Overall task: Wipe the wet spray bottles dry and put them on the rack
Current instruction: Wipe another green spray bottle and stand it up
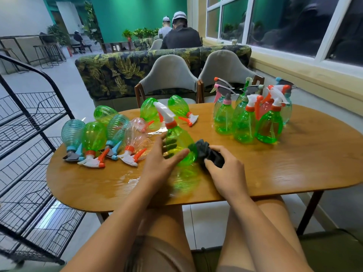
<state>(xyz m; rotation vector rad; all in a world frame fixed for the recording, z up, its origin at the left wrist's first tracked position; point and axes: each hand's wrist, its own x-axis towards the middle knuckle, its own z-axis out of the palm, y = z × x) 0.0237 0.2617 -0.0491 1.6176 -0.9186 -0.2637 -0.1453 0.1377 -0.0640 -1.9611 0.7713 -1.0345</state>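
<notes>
Head view: a green bottle (179,141) is held tilted over the middle of the table (275,173), toward its near edge, with the white sprayer aimed at the far left. It is gripped by the left hand (159,163): the fingers are curled behind the body and seen through the plastic, and the thumb is laid along the near side. A dark cloth (204,154) is bunched in the right hand (224,171) and pressed against the bottle's base. The bottle is thus set between the two hands.

Lying bottles (94,138) are spread along the table's left and far-left edges. Standing bottles (247,118) are clustered upright by the far right edge. Water (133,179) is seen shining on the table beside the left wrist. A black wire rack (29,134) is placed on the floor beside the table's left edge.
</notes>
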